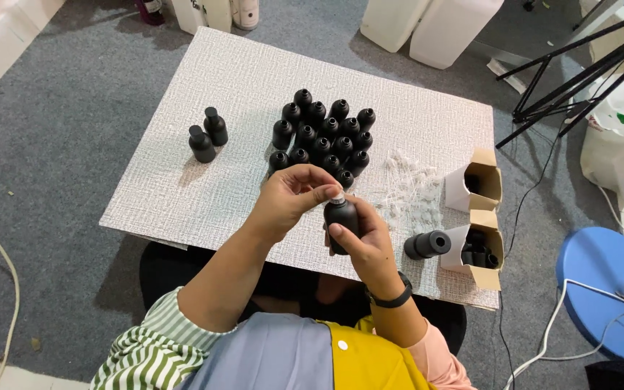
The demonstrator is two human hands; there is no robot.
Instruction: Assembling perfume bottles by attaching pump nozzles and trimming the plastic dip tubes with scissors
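Observation:
My right hand [366, 242] grips a small black bottle [341, 217] upright over the near edge of the white textured board [182, 195]. My left hand [290, 196] pinches a small white plug at the bottle's mouth. Just behind my hands stands a cluster of several capped black bottles [323, 137]. A scatter of small white plugs [409, 184] lies to the right of the cluster. One black bottle [427, 244] lies on its side near my right wrist.
Two capped black bottles [207, 135] stand apart at the left of the board. Two open cardboard boxes [479, 217] holding black parts sit at the right edge. White jugs [427, 25] stand behind, tripod legs [572, 72] and a blue round stool [604, 289] at the right.

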